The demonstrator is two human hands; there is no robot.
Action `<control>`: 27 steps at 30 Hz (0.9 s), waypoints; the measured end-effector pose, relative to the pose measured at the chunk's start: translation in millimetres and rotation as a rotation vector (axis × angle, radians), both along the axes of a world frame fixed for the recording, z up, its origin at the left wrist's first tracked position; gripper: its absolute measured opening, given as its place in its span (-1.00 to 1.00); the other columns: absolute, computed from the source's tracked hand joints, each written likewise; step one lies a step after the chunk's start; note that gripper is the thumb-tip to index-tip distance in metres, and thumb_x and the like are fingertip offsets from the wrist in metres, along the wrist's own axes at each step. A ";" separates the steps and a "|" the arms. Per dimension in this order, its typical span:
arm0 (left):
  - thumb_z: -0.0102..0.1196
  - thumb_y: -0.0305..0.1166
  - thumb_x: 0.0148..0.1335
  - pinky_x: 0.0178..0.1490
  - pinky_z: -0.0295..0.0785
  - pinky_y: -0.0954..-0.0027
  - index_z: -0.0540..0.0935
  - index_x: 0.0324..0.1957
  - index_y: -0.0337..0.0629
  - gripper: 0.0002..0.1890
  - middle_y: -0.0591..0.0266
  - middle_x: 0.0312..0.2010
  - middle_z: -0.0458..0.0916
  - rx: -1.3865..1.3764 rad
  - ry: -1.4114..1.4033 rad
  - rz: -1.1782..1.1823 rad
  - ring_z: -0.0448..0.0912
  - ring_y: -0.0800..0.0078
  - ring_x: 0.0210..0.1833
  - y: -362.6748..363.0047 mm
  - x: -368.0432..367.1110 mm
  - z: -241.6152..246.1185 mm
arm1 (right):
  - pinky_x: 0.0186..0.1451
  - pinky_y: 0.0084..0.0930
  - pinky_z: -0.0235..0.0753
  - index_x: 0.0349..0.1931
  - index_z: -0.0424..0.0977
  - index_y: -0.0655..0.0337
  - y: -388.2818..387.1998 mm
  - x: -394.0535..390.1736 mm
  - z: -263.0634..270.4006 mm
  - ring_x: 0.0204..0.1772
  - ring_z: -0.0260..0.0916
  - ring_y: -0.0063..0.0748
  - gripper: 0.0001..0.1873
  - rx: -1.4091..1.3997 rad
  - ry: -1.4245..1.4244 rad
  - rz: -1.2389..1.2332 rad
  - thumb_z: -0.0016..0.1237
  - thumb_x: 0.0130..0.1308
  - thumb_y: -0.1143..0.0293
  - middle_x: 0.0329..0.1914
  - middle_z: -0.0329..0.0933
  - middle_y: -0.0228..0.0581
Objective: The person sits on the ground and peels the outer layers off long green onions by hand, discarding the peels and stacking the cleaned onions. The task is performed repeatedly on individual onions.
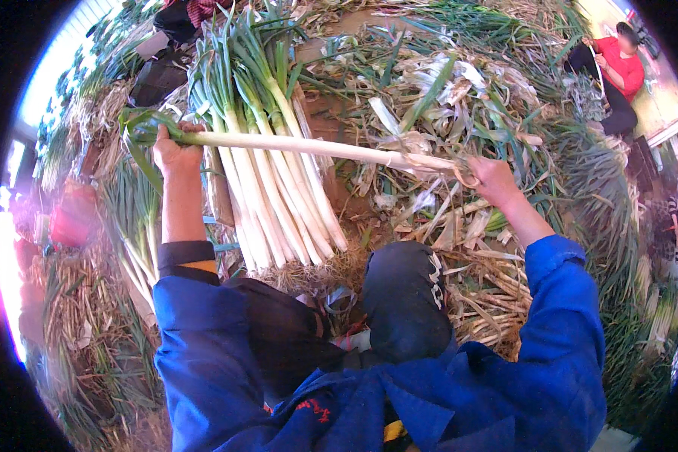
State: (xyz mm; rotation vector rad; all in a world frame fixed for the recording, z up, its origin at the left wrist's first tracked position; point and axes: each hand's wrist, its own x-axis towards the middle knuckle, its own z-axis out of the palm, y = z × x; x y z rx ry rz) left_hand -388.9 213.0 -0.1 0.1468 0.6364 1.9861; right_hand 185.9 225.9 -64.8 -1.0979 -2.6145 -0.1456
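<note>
A long green onion [316, 148] with a white stalk is stretched across in front of me. My left hand [178, 150] is closed round it where the stalk meets the green leaves, and leaves hang beyond that hand. At the other end my right hand [492, 179] grips the root end, where a loose strip of peeled outer layer curls against the fingers. Beneath the stalk lies a bundle of cleaned green onions [277, 209], white ends and roots towards me, green tops pointing away.
Peeled leaves and husks [429, 107] cover the ground ahead and to the right. Unpeeled onions [491, 305] lie near my right knee. More onions [138, 243] are at the left, beyond them a red container [73, 213]. A person in red [621, 65] sits at the upper right.
</note>
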 end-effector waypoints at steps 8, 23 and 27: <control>-0.34 -0.14 0.34 -0.47 0.25 0.29 0.24 -0.46 -0.16 -0.67 0.24 -0.66 0.21 -0.094 -0.012 0.120 0.22 0.39 -0.63 -12.1 -28.3 -14.8 | -0.41 -0.24 0.40 -0.37 0.31 0.15 6.6 64.1 -9.2 -0.41 0.42 -0.10 -0.80 0.083 -0.177 -0.192 -0.02 -0.04 0.41 -0.49 0.39 -0.19; -0.22 -0.18 0.27 -0.46 0.36 0.29 0.25 -0.44 -0.12 -0.74 0.25 -0.66 0.22 0.034 0.111 0.316 0.29 0.38 -0.59 -75.5 -155.4 -31.3 | -0.10 -0.17 0.43 0.13 0.23 0.05 -71.2 293.2 -5.8 -0.12 0.43 0.05 -0.45 -0.237 -0.319 -1.214 -0.01 0.07 0.28 -0.14 0.47 -0.02; -0.28 -0.14 0.31 -0.48 0.34 0.30 0.27 -0.43 -0.07 -0.74 0.27 -0.64 0.25 -0.137 0.046 0.365 0.30 0.37 -0.61 -42.8 -123.5 -23.5 | -0.01 -0.22 0.37 0.03 0.32 0.18 -9.9 146.5 -4.7 -0.06 0.38 0.01 -0.48 -0.073 -0.152 -0.869 0.03 0.06 0.18 -0.11 0.44 0.00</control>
